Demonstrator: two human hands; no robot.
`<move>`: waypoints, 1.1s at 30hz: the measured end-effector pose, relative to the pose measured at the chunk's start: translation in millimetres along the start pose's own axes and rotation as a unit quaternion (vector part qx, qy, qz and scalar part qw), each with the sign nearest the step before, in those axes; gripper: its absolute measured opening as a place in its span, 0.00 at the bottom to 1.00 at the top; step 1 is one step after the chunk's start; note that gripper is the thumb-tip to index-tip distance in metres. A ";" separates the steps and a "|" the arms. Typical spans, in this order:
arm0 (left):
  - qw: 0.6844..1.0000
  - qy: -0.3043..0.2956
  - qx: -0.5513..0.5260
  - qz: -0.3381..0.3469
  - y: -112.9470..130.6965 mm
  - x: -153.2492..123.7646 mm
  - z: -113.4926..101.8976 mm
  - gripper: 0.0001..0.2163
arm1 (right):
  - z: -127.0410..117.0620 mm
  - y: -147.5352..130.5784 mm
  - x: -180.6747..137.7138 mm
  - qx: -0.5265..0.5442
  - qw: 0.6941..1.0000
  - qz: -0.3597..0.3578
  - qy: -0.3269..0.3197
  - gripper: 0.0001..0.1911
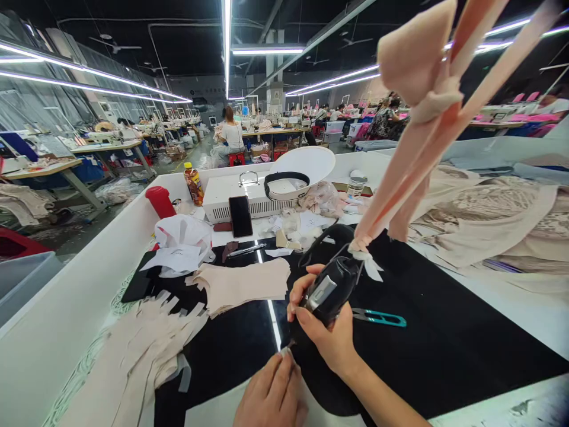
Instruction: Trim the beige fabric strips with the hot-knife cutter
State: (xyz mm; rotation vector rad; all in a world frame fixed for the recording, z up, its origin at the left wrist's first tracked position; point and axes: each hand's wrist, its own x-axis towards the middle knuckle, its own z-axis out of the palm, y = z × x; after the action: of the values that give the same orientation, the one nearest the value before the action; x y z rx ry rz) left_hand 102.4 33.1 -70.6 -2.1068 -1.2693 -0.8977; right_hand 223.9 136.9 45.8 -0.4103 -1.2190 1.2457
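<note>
My right hand [331,332] is wrapped round a black handheld device [342,279] with a silver panel, tilted above the dark work surface. Its cord is tied to knotted peach fabric strips [395,166] hanging from above. At the lower middle, my left hand [271,391] has its fingers pressed together on the narrow tip of a pale fabric piece [217,412] lying flat. The device's lower end is partly hidden by my right hand. Teal-handled thread snips [382,318] lie to the right of my right wrist.
Beige cut pieces [133,350] pile at the left, and a peach stack [249,283] lies in the middle. Behind are a phone [240,216], a white metal box [231,193] and a bottle [193,184]. More beige garments [484,219] cover the right side. White walls [89,273] edge the table.
</note>
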 end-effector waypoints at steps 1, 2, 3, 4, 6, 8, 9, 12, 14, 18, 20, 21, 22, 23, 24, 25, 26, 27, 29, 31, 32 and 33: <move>1.000 -0.004 0.001 0.001 0.0 -0.5 0.0 0.18 | 0.2 -0.5 0.1 0.003 1.000 -0.001 -0.002 0.23; 1.000 -0.007 0.001 0.001 0.1 -0.7 -0.1 0.18 | 0.2 -0.9 0.1 0.004 1.000 -0.001 -0.004 0.22; 1.000 -0.009 -0.001 -0.002 0.2 -0.7 -0.3 0.18 | -0.1 -1.3 0.1 0.004 1.000 0.000 -0.006 0.22; 1.000 -0.009 -0.002 -0.004 0.3 -0.4 -0.4 0.18 | -0.4 -1.5 0.2 0.003 1.000 0.000 -0.007 0.22; 1.000 -0.003 -0.002 -0.007 0.4 0.2 -0.7 0.18 | -1.3 -1.5 0.2 -0.001 1.000 0.002 -0.005 0.22; 1.000 0.004 -0.001 -0.004 0.5 -0.1 -0.9 0.17 | -1.9 -0.9 0.2 -0.003 1.000 0.001 -0.004 0.22; 1.000 0.004 -0.001 -0.005 0.6 -0.9 -1.0 0.18 | -2.0 -0.6 0.2 -0.003 1.000 0.001 -0.005 0.22; 1.000 -0.014 -0.001 -0.008 1.3 -6.2 -1.0 0.18 | -1.9 0.5 0.3 -0.008 1.000 -0.004 -0.008 0.22; 1.000 -0.026 -0.001 -0.009 2.0 -10.6 -0.5 0.17 | -1.6 1.0 0.4 -0.015 1.000 -0.009 -0.008 0.21; 1.000 -0.019 -0.003 -0.006 3.4 -15.3 2.0 0.16 | -1.3 1.1 0.1 -0.012 1.000 -0.012 -0.007 0.21; 1.000 -0.016 -0.005 -0.010 3.5 -15.0 2.9 0.16 | -1.7 1.0 -0.2 -0.004 1.000 -0.007 -0.010 0.21; 1.000 -0.017 -0.005 -0.010 3.4 -14.5 2.9 0.16 | -2.2 1.0 -0.2 -0.002 1.000 -0.005 -0.013 0.21; 1.000 -0.018 -0.004 -0.012 3.1 -13.9 2.7 0.17 | -2.7 1.1 -0.2 -0.001 1.000 -0.002 -0.017 0.21; 1.000 -0.020 -0.002 -0.011 2.6 -13.3 2.4 0.17 | -3.2 1.1 0.0 -0.001 1.000 -0.001 -0.019 0.22; 1.000 -0.022 -0.001 -0.007 2.1 -12.8 2.0 0.18 | -3.6 1.1 0.2 -0.001 1.000 -0.001 -0.020 0.22; 1.000 -0.025 0.000 -0.004 1.7 -12.5 1.8 0.18 | -3.8 1.0 0.4 0.000 1.000 -0.001 -0.021 0.22; 1.000 -0.025 0.001 0.000 1.3 -12.5 1.7 0.18 | -3.7 0.7 0.6 0.003 1.000 -0.003 -0.019 0.22; 1.000 -0.025 0.002 0.002 1.0 -12.8 1.9 0.18 | -3.3 0.3 0.5 0.006 1.000 -0.005 -0.016 0.22; 1.000 -0.025 0.002 0.000 1.3 -14.7 3.1 0.18 | -2.0 -0.5 -0.2 0.011 1.000 -0.008 -0.011 0.22; 0.999 -0.031 0.002 -0.007 2.1 -17.6 4.8 0.18 | -0.6 -0.7 -1.7 0.007 1.000 -0.010 -0.010 0.22; 0.999 -0.035 0.001 -0.009 2.6 -19.1 5.6 0.17 | -0.3 -0.3 -2.5 0.001 1.000 -0.010 -0.012 0.22; 0.999 -0.037 0.001 -0.010 2.9 -20.5 6.4 0.16 | -0.2 0.3 -3.2 -0.005 1.000 -0.011 -0.014 0.22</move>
State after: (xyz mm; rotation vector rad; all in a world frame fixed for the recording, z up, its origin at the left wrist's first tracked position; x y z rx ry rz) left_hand 99.7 25.0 -90.6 -2.1467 -1.3302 -0.8342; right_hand 224.4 134.3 44.0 -0.3865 -1.2513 1.2312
